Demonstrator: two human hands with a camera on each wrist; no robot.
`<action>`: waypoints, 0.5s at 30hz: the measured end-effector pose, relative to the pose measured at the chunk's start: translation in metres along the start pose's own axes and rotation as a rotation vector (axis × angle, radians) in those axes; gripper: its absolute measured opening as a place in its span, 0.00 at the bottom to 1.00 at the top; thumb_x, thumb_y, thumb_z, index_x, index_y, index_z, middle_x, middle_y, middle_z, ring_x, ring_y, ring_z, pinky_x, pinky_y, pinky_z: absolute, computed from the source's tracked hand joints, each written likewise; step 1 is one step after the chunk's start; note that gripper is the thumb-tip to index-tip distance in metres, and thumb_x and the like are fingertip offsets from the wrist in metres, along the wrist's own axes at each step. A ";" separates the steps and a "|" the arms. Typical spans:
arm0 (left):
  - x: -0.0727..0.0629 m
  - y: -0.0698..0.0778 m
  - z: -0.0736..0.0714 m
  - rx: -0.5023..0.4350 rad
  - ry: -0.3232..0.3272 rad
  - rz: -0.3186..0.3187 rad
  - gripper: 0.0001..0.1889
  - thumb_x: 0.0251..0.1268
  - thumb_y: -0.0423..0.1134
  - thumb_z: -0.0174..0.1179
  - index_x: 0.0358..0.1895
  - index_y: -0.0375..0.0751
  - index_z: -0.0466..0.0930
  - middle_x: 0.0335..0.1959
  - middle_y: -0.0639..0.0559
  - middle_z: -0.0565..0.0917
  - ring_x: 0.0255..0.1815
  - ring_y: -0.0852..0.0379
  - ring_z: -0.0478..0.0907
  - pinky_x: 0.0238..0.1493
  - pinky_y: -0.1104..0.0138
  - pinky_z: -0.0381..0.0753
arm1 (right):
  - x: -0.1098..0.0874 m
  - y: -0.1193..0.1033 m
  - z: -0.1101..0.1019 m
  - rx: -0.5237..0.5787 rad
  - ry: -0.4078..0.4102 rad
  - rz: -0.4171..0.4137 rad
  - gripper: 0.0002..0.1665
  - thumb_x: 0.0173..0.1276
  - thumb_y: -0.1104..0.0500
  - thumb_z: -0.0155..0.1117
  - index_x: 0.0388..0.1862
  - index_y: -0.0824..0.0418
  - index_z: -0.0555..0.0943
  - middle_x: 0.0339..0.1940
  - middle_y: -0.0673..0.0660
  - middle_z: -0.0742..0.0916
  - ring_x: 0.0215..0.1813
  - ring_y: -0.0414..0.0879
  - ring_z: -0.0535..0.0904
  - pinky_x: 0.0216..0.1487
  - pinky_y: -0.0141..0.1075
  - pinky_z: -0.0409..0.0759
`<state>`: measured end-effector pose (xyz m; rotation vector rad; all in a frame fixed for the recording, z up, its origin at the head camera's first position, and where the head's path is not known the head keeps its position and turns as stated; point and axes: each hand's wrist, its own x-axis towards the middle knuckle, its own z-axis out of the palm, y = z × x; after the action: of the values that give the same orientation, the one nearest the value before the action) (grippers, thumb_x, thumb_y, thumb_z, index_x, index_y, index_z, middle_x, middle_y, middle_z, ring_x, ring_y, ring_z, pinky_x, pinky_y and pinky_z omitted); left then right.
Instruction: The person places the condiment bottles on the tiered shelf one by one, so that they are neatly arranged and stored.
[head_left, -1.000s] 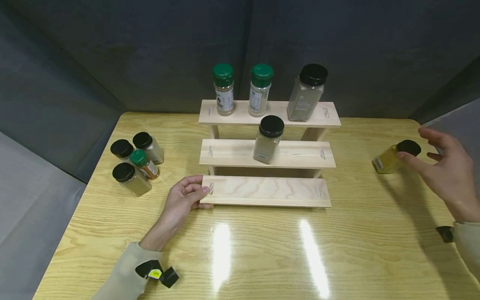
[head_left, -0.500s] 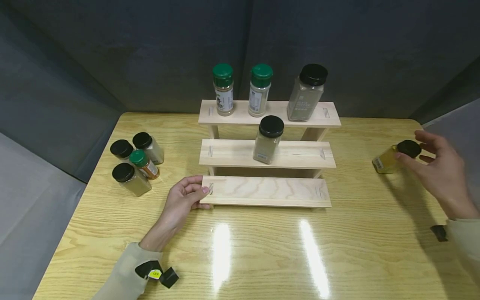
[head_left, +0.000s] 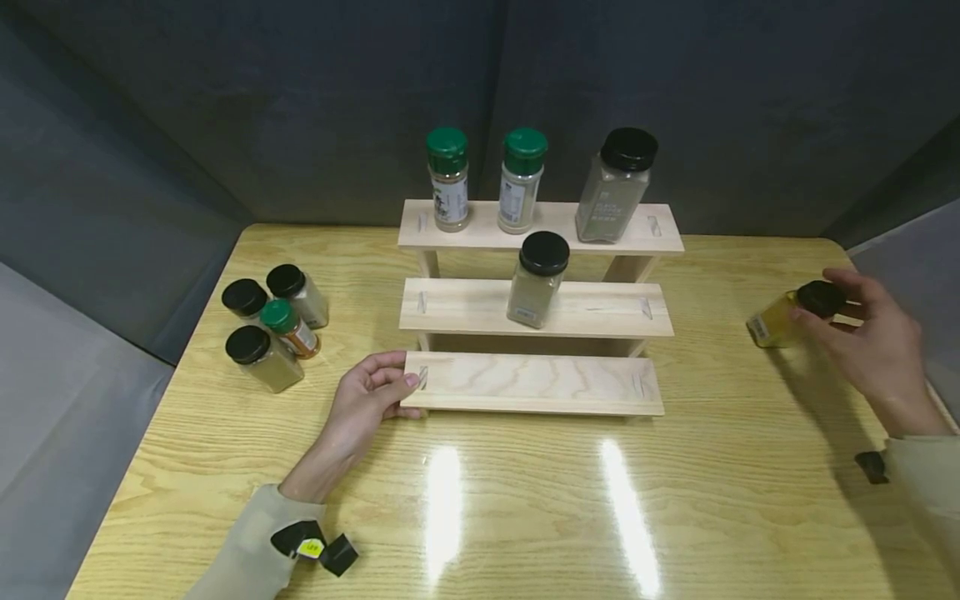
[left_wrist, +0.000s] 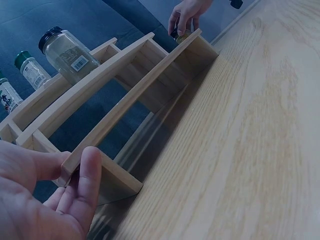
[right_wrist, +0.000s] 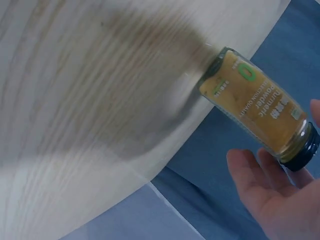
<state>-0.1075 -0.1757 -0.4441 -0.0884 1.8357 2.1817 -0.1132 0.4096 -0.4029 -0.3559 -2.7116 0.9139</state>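
Note:
My left hand (head_left: 367,396) pinches the left end of the lowest shelf of a three-step wooden spice rack (head_left: 532,382), thumb on top and fingers beneath. In the left wrist view the thumb and fingers straddle the board's end. At the far right, a turmeric powder jar (right_wrist: 255,102) with a black lid stands on the table. My right hand (head_left: 873,342) is at its lid (head_left: 821,298), thumb on the near side and fingers spread behind. The right wrist view shows those fingers (right_wrist: 250,175) fairly straight beside the lid.
On the rack's top shelf stand two green-capped shakers (head_left: 450,200) and a tall black pepper jar (head_left: 611,200). A black-lidded jar (head_left: 532,292) is on the middle shelf. Several spice jars (head_left: 273,367) cluster at the table's left. Dark cloth (head_left: 360,108) hangs behind.
My right hand has shifted slightly left and closer around the turmeric jar's lid. The left hand has kept its hold on the rack, and the jars stand where they were.

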 end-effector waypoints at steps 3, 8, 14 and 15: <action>0.000 0.000 0.000 0.003 -0.001 -0.002 0.25 0.80 0.21 0.59 0.74 0.20 0.64 0.39 0.50 0.83 0.43 0.58 0.86 0.43 0.63 0.95 | 0.000 0.004 0.001 -0.006 0.006 -0.009 0.44 0.81 0.49 0.70 0.87 0.61 0.64 0.76 0.70 0.75 0.56 0.21 0.69 0.46 0.05 0.68; 0.000 -0.001 0.000 0.005 0.000 -0.002 0.25 0.80 0.21 0.60 0.74 0.20 0.65 0.40 0.49 0.83 0.43 0.57 0.86 0.43 0.63 0.95 | 0.000 0.006 0.002 0.006 0.016 0.004 0.43 0.80 0.49 0.71 0.87 0.59 0.66 0.75 0.68 0.77 0.49 0.19 0.68 0.39 0.08 0.72; 0.000 -0.001 0.000 0.004 0.007 0.004 0.24 0.80 0.21 0.59 0.73 0.20 0.65 0.40 0.49 0.83 0.43 0.57 0.86 0.43 0.62 0.96 | 0.000 0.005 0.003 0.020 0.031 0.019 0.42 0.80 0.49 0.72 0.86 0.57 0.68 0.65 0.51 0.79 0.46 0.19 0.67 0.35 0.09 0.70; 0.000 -0.001 0.000 0.003 0.007 0.006 0.24 0.80 0.21 0.59 0.73 0.20 0.65 0.40 0.49 0.83 0.43 0.57 0.86 0.43 0.62 0.96 | 0.000 0.004 0.004 0.021 0.036 0.016 0.42 0.80 0.49 0.72 0.86 0.58 0.69 0.63 0.47 0.78 0.46 0.19 0.67 0.36 0.09 0.70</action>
<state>-0.1073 -0.1752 -0.4451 -0.0894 1.8450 2.1853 -0.1140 0.4108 -0.4083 -0.3865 -2.6684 0.9302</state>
